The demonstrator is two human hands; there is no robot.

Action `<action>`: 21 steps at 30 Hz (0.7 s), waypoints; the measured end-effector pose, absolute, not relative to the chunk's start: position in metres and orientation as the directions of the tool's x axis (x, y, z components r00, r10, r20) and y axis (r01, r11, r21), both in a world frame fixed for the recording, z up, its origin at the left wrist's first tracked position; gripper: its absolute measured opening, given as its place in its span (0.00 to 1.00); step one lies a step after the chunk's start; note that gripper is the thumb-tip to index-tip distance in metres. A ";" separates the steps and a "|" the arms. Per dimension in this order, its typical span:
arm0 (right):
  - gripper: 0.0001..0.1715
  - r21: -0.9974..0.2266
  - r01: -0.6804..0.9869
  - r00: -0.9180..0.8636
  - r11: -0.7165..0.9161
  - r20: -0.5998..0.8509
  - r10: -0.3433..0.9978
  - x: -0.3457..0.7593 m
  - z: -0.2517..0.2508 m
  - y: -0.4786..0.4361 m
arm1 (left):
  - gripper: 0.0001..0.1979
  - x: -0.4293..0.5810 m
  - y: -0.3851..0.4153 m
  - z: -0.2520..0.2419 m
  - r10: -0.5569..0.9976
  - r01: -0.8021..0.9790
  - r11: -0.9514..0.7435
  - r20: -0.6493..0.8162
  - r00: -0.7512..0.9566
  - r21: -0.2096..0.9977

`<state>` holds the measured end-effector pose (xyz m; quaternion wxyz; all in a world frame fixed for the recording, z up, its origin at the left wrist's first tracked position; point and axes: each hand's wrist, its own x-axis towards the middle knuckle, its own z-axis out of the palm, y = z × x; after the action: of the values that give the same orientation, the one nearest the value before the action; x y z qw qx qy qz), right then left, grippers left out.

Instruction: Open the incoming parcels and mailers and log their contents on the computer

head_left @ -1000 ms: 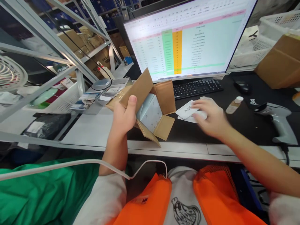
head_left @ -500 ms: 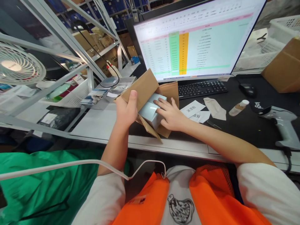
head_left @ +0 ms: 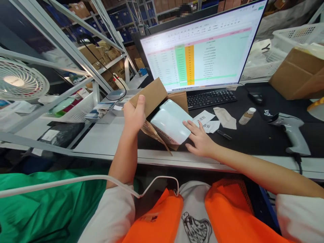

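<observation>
My left hand grips a brown cardboard box by its side, thumb on top, and holds it tilted with the opening to the right. A glossy pale blue box sticks well out of that opening; its inner end is hidden inside the cardboard. My right hand has its fingers and thumb about the outer end of the pale blue box. Open cardboard flaps hang below it. Just beyond my right hand lie white paper labels with printed characters.
Behind the box stand a monitor and a keyboard. To the right are a crumpled paper, a black pen, a small bottle, a mouse, a barcode scanner and another carton. Metal shelf bars and a fan stand left.
The pale blue box has slid far out of the cardboard box to the right. My right hand has moved right and down with its end. My left hand keeps holding the cardboard.
</observation>
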<state>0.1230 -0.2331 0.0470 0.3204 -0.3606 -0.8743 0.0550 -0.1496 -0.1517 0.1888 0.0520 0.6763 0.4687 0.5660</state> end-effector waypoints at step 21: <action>0.27 -0.551 0.616 -0.228 0.563 0.559 0.797 0.191 0.051 -0.248 | 0.34 -0.157 -0.147 0.181 0.677 0.599 -0.536 0.727 -0.117 0.595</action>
<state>0.1907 -0.2480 0.0506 0.4229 -0.4552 -0.7762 0.1071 -0.1574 -0.1470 0.1805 0.0341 0.6634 0.4806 0.5725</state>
